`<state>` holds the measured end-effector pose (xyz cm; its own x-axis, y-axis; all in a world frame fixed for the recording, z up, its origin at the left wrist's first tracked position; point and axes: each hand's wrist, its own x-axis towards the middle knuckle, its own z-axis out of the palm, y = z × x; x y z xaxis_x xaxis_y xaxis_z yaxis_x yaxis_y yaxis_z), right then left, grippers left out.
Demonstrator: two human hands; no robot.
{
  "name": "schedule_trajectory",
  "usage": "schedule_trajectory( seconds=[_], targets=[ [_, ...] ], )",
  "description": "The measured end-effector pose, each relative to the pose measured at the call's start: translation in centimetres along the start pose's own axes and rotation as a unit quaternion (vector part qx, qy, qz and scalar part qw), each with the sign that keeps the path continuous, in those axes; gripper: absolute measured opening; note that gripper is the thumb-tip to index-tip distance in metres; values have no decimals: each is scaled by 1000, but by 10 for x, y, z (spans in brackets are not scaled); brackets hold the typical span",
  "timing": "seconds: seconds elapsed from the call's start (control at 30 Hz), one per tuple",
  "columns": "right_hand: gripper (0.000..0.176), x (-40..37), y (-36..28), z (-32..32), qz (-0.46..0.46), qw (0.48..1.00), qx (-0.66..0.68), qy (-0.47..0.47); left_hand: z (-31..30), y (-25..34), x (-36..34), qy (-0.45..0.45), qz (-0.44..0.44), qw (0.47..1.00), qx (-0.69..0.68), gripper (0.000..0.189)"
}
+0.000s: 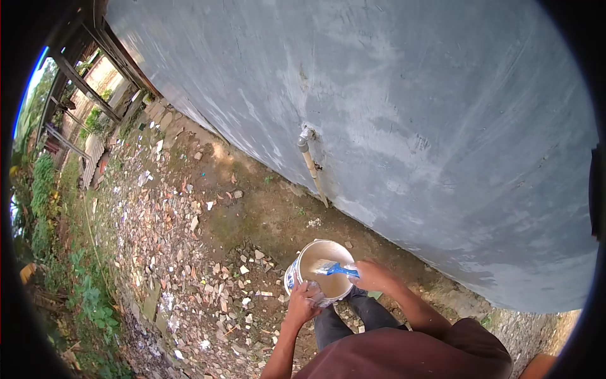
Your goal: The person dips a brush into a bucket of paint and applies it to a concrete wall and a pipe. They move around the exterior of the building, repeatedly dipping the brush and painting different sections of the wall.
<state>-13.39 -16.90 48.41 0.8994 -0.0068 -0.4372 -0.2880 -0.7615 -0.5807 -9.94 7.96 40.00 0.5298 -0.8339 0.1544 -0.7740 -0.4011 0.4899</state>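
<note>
My left hand [306, 298] grips the near-left rim of a white bucket [291, 275], its fingers over the edge. Pale brownish liquid [309, 258] lies inside the bucket. In my right hand [371, 275] is a paintbrush [341, 270] with a blue handle, held over the bucket's right rim. The brush's light bristles point left, over the liquid. My dark trouser legs are just below the bucket.
A grey, patchily coated wall [404, 126] rises ahead and to the right. From it a pipe [312, 167] with a grey elbow slants down to the ground. Broken stones and rubble [189, 252] cover the ground at left, with green plants [91, 290] beyond.
</note>
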Motion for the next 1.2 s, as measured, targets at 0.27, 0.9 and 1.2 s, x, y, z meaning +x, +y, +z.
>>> schedule_trajectory(
  seconds=[0.27,0.9,1.2],
  targets=[
    [13,6,-23,55,-142,988,-65,12,-38,77,-14,30,38,998,34,40],
    [27,-96,-72,32,-173,958,63,221,-74,125,-90,158,53,985,54,39],
    [24,-141,-153,88,-204,959,64,185,-115,141,-189,201,66,972,99,34]
  ],
)
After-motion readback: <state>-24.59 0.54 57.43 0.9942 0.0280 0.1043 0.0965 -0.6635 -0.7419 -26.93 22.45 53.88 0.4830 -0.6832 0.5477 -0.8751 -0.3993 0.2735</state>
